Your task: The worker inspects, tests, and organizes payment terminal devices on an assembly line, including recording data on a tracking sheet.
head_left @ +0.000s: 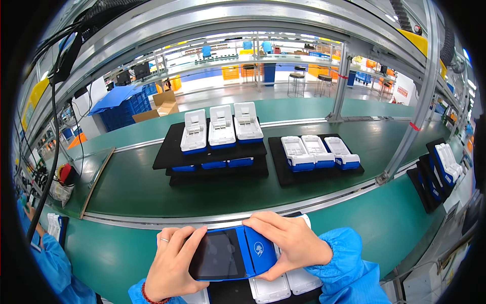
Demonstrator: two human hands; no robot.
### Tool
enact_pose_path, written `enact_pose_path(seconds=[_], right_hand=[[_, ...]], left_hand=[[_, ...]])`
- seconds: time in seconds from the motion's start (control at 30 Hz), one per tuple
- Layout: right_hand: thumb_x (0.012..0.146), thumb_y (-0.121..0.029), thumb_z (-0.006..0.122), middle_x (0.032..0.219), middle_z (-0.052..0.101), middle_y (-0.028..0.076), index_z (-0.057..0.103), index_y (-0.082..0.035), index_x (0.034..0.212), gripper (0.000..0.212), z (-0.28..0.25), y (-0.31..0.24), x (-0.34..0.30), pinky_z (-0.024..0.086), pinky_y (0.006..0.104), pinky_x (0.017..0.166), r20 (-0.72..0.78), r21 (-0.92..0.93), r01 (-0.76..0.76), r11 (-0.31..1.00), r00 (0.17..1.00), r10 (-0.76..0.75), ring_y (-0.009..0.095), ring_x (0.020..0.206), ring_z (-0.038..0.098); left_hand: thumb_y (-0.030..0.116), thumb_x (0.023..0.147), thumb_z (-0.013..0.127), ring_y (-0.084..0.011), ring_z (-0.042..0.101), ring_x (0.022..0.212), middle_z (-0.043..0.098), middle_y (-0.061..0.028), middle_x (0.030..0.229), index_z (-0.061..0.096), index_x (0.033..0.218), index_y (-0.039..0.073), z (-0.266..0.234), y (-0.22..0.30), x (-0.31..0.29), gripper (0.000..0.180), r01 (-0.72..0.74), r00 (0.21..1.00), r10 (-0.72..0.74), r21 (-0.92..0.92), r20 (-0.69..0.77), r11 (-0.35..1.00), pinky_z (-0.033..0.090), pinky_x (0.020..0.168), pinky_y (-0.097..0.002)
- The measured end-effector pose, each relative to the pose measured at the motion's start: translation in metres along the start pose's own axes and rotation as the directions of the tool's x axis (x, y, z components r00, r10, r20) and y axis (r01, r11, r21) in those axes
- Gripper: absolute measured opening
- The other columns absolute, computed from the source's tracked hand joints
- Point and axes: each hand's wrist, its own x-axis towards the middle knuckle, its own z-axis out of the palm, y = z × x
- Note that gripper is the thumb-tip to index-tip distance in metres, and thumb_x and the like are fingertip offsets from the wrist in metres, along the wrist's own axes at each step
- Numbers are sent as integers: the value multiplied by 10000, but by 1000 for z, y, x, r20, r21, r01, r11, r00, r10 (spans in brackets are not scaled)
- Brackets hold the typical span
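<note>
A blue payment terminal (221, 256) with a dark screen faces up, held level between my two hands above the near bench. My left hand (174, 261) wraps its left end, thumb at the lower edge and fingers over the upper edge. At the other end, my right hand (289, 243) grips the blue cap that bears a contactless symbol, thumb below and fingers on top. Beneath the hands, white terminals (270, 289) lie on a black tray, partly hidden by the hands and the held terminal.
Beyond a metal rail, a green conveyor carries stacked black trays (164, 152) of white-and-blue terminals and another tray (283, 175) beside them. More tilted trays (425, 190) stand at right. A metal post (412, 121) rises at right. A co-worker's blue sleeve (53, 258) shows at far left.
</note>
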Motion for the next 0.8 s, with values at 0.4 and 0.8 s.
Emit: enact_pose_path(seconds=[0.4,0.8], right_hand=[[487,-269,737,1069,475,164,458,-16,1104,723,-2,-12,-1,472,327,735,-86,-65,15,998,996,-21,317,858,548],[564,-202,738,1147,363,222,315,33,1174,778,-4,-19,-11,359,399,900,63,-19,-33,999,997,34,400,1063,391]], left_hand=[[140,383,740,-278,402,896,446,-82,1030,460,1128,45,-2,-3,0,801,-113,986,115,29,-121,993,313,777,-384],[164,391,756,-302,416,879,457,-124,1010,449,1085,1,10,7,-6,777,-138,964,182,223,-192,965,346,767,-385]])
